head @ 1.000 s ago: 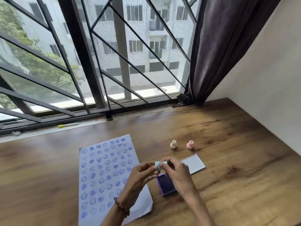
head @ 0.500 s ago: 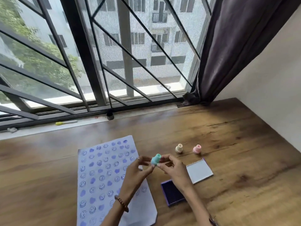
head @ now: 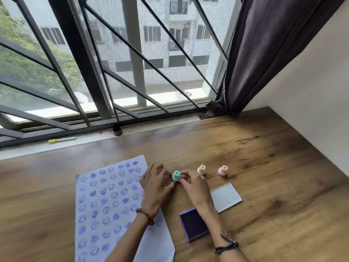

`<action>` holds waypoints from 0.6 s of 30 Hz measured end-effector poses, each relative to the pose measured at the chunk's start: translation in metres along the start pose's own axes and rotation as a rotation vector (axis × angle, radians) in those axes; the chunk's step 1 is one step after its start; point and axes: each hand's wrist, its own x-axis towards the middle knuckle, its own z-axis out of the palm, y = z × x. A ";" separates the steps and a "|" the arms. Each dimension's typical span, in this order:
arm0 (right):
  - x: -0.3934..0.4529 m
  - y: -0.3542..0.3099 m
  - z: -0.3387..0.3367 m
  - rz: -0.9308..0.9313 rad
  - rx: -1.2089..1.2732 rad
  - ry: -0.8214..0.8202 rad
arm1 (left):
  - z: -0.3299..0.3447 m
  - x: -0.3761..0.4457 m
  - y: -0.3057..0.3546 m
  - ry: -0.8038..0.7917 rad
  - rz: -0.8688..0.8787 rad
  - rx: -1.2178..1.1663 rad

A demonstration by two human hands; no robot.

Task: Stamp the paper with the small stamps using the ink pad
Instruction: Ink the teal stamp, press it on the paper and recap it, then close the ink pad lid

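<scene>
A white paper (head: 105,203) covered with purple smiley and heart prints lies on the wooden table (head: 264,186). Just off its upper right corner, my left hand (head: 156,184) and my right hand (head: 194,188) pinch a small teal stamp (head: 176,175) between their fingertips. A cream stamp (head: 201,169) and a pink stamp (head: 223,170) stand upright just beyond my right hand. The open purple ink pad (head: 194,223) lies under my right forearm, its lid (head: 225,197) flat beside it.
A barred window (head: 113,63) runs along the table's far edge, with a yellow-capped marker (head: 61,140) on its sill. A dark curtain (head: 264,53) hangs at the right, and a pale wall (head: 311,91) borders the table's right side.
Both hands carried the teal stamp away from the ink pad, farther from me, toward the cream stamp. The view also shifted, so the scene sits lower and to the right.
</scene>
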 end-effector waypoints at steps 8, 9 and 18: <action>-0.050 0.031 -0.038 0.154 0.025 0.357 | -0.001 -0.058 0.028 0.068 0.101 -0.063; -0.059 0.040 -0.042 0.197 0.005 0.402 | 0.003 -0.064 0.035 0.031 0.138 -0.077; -0.081 0.074 -0.047 0.376 0.011 0.518 | 0.044 -0.079 0.069 -0.214 0.226 0.075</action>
